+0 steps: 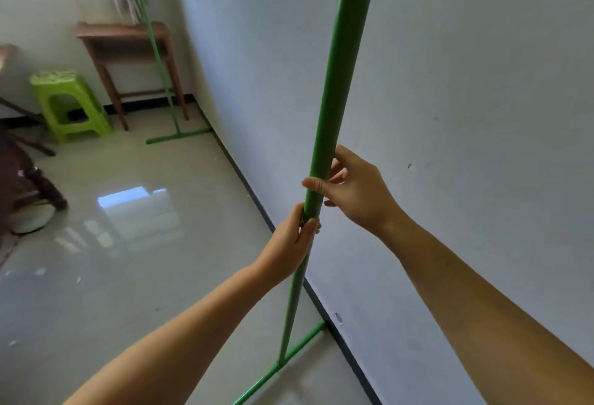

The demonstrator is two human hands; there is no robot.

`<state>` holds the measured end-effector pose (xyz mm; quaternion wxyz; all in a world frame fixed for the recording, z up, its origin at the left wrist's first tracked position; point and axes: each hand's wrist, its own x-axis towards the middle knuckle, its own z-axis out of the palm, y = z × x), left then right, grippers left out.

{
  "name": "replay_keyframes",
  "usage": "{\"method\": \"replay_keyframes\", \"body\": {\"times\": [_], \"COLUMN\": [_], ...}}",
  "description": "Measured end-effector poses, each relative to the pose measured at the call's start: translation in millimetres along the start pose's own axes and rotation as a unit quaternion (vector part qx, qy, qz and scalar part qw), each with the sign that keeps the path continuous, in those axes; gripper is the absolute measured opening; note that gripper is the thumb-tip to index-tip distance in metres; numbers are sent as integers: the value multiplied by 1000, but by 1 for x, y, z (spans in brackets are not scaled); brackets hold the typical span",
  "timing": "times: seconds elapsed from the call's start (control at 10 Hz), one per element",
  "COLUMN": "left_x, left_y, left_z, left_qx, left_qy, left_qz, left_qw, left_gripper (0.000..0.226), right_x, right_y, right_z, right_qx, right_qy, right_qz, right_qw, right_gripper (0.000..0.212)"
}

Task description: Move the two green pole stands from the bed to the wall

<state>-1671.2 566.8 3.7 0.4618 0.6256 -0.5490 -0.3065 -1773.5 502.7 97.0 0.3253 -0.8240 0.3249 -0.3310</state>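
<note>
A green pole stand (337, 83) rises upright in front of me, its T-shaped foot on the floor with one end touching the white wall (450, 115). My left hand (291, 247) grips the pole where the thick upper tube meets the thinner lower one. Just above it, my right hand (356, 190) holds the thick tube with thumb and fingers. A second green pole stand (160, 66) stands farther off along the same wall, its foot flat on the tiles. The bed is not in view.
A wooden side table (128, 41) and a lime-green plastic stool (69, 105) stand at the far wall under a window. Dark furniture legs (35, 179) and a white round object sit at the left edge. Glossy tiled floor (144, 243) spreads between them and me.
</note>
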Motion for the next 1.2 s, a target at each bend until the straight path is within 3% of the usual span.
{"method": "replay_keyframes", "body": {"times": [0.2,0.5,1.1,1.2], "left_x": [-1,-17,-26,-35], "left_y": [15,19,25,19], "left_z": [18,18,23,22], "left_qx": [23,25,33,20], "left_qy": [69,34,19,28], "left_qz": [-47,-59,-42,-38], "left_qw": [996,997,998,999], "left_gripper": [9,20,27,41], "right_x": [7,-8,-24,-29], "right_y": [10,5,-1,-6], "right_z": [-10,-11,-17,-43], "right_qx": [-6,-35,-53,-37], "right_qy": [-42,-40,-58,-96], "right_qz": [-72,-103,-61,-15], "right_qw": [996,993,995,995], "right_gripper": [39,40,39,60]}}
